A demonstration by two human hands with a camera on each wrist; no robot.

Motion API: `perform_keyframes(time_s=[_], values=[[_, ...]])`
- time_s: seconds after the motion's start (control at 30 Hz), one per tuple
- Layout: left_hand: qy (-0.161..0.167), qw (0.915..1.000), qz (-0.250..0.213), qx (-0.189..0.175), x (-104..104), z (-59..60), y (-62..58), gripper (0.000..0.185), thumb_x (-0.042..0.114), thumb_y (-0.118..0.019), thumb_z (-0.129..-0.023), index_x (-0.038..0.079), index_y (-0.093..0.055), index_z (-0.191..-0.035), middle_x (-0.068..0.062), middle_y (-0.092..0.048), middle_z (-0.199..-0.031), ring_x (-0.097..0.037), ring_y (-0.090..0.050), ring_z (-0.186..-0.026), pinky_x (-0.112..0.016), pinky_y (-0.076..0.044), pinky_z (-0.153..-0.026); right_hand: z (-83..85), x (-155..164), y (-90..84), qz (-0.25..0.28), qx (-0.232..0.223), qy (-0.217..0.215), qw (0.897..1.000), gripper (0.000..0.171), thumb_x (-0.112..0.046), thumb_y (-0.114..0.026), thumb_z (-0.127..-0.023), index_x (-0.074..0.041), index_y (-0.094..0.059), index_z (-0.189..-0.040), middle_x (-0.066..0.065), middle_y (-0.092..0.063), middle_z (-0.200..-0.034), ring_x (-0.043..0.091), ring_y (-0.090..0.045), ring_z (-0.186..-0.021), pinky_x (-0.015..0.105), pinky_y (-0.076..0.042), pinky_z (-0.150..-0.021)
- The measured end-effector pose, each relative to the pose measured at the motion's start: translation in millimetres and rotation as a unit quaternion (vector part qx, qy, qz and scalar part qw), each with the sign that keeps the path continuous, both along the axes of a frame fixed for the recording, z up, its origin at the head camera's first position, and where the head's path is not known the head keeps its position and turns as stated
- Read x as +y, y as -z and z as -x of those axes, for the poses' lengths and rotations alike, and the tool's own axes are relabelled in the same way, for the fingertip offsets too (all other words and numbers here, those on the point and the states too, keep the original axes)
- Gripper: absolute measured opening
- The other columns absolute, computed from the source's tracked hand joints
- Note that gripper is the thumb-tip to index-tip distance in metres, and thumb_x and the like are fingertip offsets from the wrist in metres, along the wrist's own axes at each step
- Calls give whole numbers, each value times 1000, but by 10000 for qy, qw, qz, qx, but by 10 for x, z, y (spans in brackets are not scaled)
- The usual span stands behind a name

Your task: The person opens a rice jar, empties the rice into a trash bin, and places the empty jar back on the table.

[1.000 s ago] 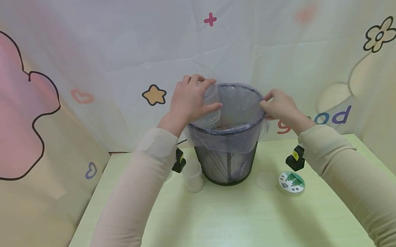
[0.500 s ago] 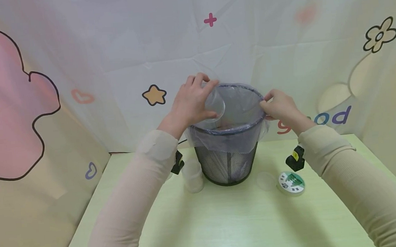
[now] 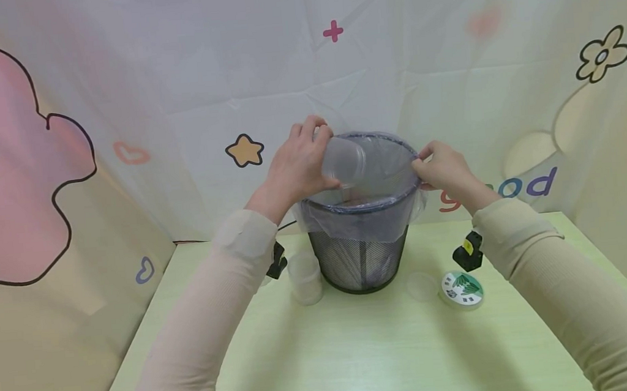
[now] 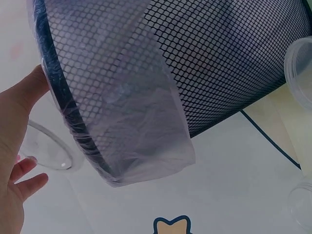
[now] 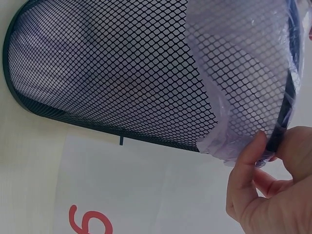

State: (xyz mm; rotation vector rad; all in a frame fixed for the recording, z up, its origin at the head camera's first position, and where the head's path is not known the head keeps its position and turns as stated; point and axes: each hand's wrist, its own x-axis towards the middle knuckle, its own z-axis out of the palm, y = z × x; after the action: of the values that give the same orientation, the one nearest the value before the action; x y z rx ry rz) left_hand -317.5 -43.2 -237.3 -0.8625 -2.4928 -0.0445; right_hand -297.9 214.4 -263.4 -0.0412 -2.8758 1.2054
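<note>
Holding a clear plastic cup (image 3: 343, 161) tipped on its side over the left rim of a black mesh bin (image 3: 361, 259), left hand (image 3: 295, 163) with fingers curled round the cup's base. Pinching the bin's right rim and its thin plastic liner (image 3: 377, 166) between thumb and fingers, right hand (image 3: 444, 168). Standing on the pale green table (image 3: 360, 363): another clear cup (image 3: 304, 277) left of the bin, a clear lid (image 3: 421, 286) and a green-printed lid (image 3: 461, 289) to its right.

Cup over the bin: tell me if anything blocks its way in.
Nothing visible does. The left hand holds the cup tipped above the bin's open mouth; the right hand pinches the liner at the rim, off to the side.
</note>
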Motion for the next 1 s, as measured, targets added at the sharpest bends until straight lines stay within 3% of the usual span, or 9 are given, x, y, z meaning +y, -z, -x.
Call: perform_keyframes(time_s=[0.07,0.23,0.33,0.53,0.83,1.0], values=[[-5,9998,170,135,-20,0,10,81,50,-79,-63,3,-42,-118,-11,-42,-125,-28,-46,-102,-31,-48,-77,-2,0,1,0,0,-11,10000,36,-17,-40,-89,6,-40,-116,27,-48,-113,6,-60,-63,26,-55,-65],[-152,9994,323,30,-66,-22,20,82,56,-73,-66,2,-39,-117,-9,-51,-109,-27,-49,-99,-31,-45,-83,-7,-1,4,-32,5,-29,10000,36,-18,-40,-89,5,-41,-116,27,-49,-113,5,-60,-62,30,-55,-68],[-158,9997,196,50,-95,-42,33,85,58,-72,-67,3,-39,-121,-10,-51,-116,-27,-50,-104,-32,-45,-87,-6,1,6,-63,33,-17,10000,36,-18,-40,-88,5,-41,-116,26,-49,-111,6,-60,-62,30,-55,-67],[-129,9990,-30,436,-180,-82,95,98,57,-72,-67,4,-29,-137,-12,-47,-129,-28,-50,-112,-34,-44,-93,-1,5,7,-74,39,-1,10000,35,-18,-40,-89,5,-41,-116,26,-49,-112,5,-61,-61,32,-55,-70],[-250,9906,-901,995,-400,-156,162,103,53,-77,-64,5,-28,-141,-13,-48,-125,-31,-52,-105,-39,-51,-71,-14,-8,-13,15,-10,-29,10000,36,-18,-41,-90,6,-41,-116,25,-47,-112,5,-60,-62,32,-55,-71],[-456,9873,-1295,804,-560,-166,176,103,49,-77,-65,8,-26,-143,-15,-45,-127,-29,-51,-106,-40,-51,-64,-17,-7,-22,92,-65,-45,9999,37,-18,-40,-90,7,-40,-117,26,-46,-114,4,-59,-62,29,-55,-70]])
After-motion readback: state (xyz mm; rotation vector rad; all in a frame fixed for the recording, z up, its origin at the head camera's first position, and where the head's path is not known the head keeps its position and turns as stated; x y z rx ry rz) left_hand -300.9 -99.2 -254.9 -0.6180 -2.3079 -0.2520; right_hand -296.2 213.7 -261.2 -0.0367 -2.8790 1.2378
